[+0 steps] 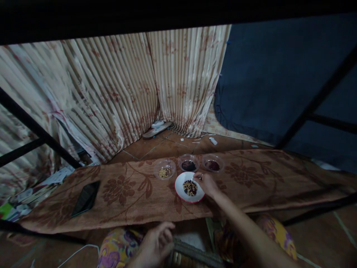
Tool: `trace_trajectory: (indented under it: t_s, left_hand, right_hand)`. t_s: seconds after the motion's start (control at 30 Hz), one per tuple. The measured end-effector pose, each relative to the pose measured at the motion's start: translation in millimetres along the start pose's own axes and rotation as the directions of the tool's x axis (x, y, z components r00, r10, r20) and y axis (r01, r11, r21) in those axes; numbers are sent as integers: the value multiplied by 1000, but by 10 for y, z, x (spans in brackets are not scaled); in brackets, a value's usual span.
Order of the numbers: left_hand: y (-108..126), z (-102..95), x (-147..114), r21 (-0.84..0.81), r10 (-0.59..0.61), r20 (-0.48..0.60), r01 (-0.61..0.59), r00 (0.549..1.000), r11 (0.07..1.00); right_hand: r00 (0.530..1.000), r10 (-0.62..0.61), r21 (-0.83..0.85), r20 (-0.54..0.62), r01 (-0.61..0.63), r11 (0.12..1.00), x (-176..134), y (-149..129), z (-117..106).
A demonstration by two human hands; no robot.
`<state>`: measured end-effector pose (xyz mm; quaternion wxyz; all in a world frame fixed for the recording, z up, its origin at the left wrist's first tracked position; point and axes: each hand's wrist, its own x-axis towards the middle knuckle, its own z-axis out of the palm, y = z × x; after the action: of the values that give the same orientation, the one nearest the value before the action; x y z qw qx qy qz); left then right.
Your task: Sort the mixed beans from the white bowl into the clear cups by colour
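A white bowl with a red rim [180, 186] sits on the cloth-covered table, with mixed pale yellow and dark beans [190, 188] in its middle. My right hand [206, 183] is over the bowl's right edge, its fingertips pinched together; what they hold, if anything, is too small to make out. Behind the bowl stand three clear plastic bowls: one with yellow beans [164, 172], one with black beans [188, 166] and one with dark red beans [213, 165]. My left hand [157, 242] hangs by my lap below the table's near edge, fingers loosely bent and apart, holding nothing visible.
A dark phone [86, 198] lies on the left of the brown flowered cloth [122, 212]. Dark metal bars [41, 130] frame both sides. Striped curtains [119, 85] hang behind. Papers [55, 176] lie at the left, and small white scraps [213, 141] on the tiled floor.
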<state>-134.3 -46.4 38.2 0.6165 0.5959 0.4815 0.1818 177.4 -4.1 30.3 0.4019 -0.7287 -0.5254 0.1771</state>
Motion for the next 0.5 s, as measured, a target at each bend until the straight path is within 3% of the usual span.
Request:
trace_trajectory:
  t_s: [0.07, 0.17, 0.23, 0.37, 0.5]
  left_hand:
    - [215, 82, 341, -12, 71, 3, -71, 997, 997]
    - [403, 237, 713, -117, -42, -72, 33, 997, 993]
    - [450, 340, 876, -141, -121, -37, 114, 992, 983]
    - [494, 469, 1127, -196, -118, 77, 131, 990, 972]
    - [507, 493, 1349, -213, -162, 228, 211, 960, 954]
  right_hand:
    - [999, -5, -6, 32, 5, 1000, -50, -47, 84]
    - [992, -30, 2, 119, 30, 1000, -162, -83, 89]
    - [990, -29, -8, 140, 30, 1000, -196, -74, 15]
    - [997, 9, -75, 79, -3, 997, -120, -52, -119]
    - [996, 7, -115, 94, 4, 993, -111, -125, -71]
